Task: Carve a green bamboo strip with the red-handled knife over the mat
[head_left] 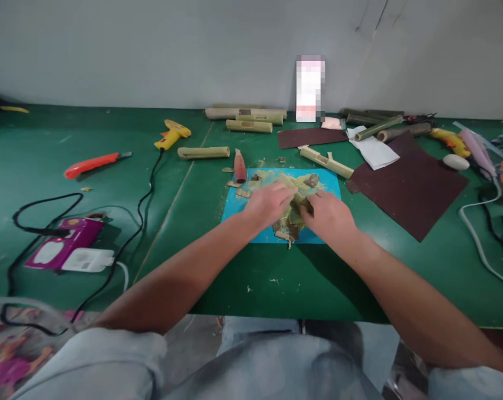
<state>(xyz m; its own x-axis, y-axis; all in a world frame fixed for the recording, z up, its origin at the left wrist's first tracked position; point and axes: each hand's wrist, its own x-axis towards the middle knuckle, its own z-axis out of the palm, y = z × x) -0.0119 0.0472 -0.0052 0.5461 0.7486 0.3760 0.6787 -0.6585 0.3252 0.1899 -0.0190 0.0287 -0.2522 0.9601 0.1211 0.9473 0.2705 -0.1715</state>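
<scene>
Over a blue sheet (330, 186) strewn with yellowish dust and bamboo chips (292, 231), my two hands meet at a pale bamboo piece (300, 198). My right hand (332, 214) is closed round its near end, where a dark hollow shows by the fingers. Fingers bent together, my left hand (268, 204) is at the far side of the piece. It is slightly blurred, and what it pinches is hard to make out. A knife with a reddish handle (240, 166) lies at the sheet's upper left edge, beside small bamboo slivers (243, 193).
Notched bamboo tubes (249, 126) lie at the back, another (328, 161) nearer right. Dark brown sheets (413, 189) cover the right. Leftward are a yellow glue gun (173, 135), orange cutter (95, 164) and purple power strip (85, 239) with cables. A phone (310, 89) leans on the wall.
</scene>
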